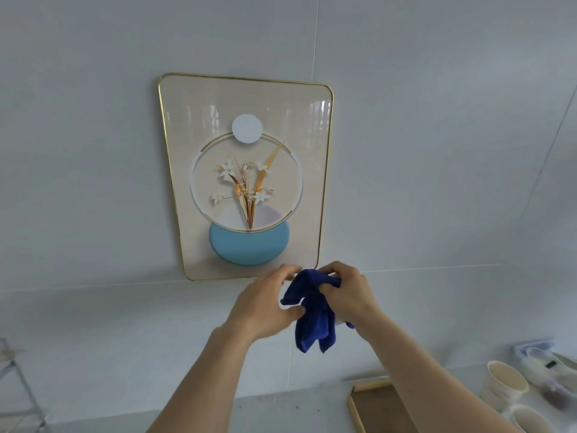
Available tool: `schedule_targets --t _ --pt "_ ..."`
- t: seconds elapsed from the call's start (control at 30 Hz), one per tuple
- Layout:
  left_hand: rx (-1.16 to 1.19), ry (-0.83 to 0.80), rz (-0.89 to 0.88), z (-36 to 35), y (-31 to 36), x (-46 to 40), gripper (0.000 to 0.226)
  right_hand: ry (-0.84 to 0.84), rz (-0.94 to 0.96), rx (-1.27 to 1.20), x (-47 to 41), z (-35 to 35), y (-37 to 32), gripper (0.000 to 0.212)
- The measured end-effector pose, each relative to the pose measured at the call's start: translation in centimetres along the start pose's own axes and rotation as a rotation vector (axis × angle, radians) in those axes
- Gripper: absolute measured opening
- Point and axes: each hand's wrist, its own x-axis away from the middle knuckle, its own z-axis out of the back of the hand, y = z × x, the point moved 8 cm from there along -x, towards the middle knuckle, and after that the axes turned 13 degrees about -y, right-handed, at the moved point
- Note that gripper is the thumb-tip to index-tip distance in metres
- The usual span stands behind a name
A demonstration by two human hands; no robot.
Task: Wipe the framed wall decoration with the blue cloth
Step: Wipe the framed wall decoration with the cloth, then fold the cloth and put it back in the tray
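A blue cloth [313, 310] is held bunched between two bare hands just below the lower right corner of a framed wall decoration [246, 176], which is mounted on a pale grey wall [437, 151]. The left hand [265, 304] is closed on the cloth's left edge, thumb and fingers pinched around a fold, while the right hand [346, 295] is clenched on the upper part of the fabric, fingers curled over it. The loose ends of the cloth are seen hanging down between the two wrists. The decoration, edged in a thin gold frame, is printed with white flowers, a gold ring, a pale disc and a light blue vase shape. The fingertips of the left hand are overlapped with the frame's bottom edge; whether contact is made cannot be told. A wooden tray [377, 407] and cream cups [507, 381] are seen on the counter at lower right.
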Motion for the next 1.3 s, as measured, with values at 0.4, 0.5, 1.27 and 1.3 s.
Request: schedule_targets --t 0.4,0.5,1.27,1.3 --pt "0.254 0.099 0.060 -1.3 1.5 1.4 0.013 -0.180 0.002 -0.383 2.2 0.4 0.3 0.017" --pt "0.256 0.145 0.084 -0.7 1.8 1.5 0.021 -0.276 0.038 -0.432 2.7 0.7 0.3 0.028" --pt "-0.118 0.029 0.089 -3.2 6.4 -1.1 0.024 -0.195 0.053 0.194 4.0 9.9 4.9 0.030" --pt "-0.115 0.022 0.089 -3.7 6.7 -1.4 0.024 -0.184 0.052 0.212 4.1 10.3 5.4 0.029"
